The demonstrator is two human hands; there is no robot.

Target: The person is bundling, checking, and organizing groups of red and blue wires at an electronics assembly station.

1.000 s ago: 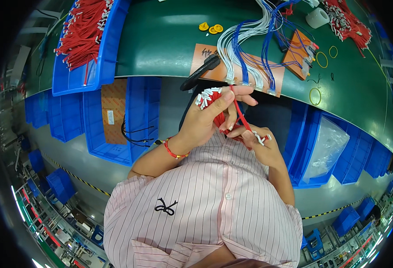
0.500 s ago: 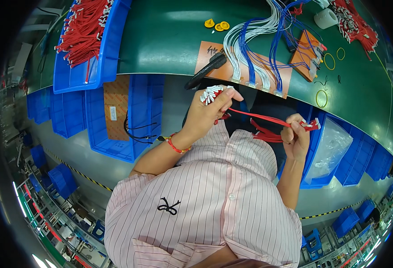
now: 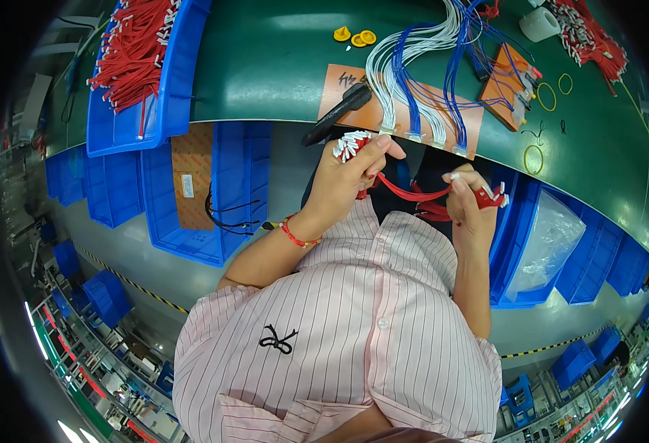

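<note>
Head: red wires (image 3: 414,196) held; orng board (image 3: 335,94) writing (image 3: 346,77) prob. part-hid.

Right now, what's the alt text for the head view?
A person's left hand and right hand hold red wires with white tips, some sagging between them, in front of a green table. White wires and blue wires lie over an orange board; a blue bin at upper left holds more red wires.

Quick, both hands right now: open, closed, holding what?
Left hand: closed around a bundle of white-tipped red wires.
Right hand: closed on red strands, their ends sticking out beyond it.
</note>
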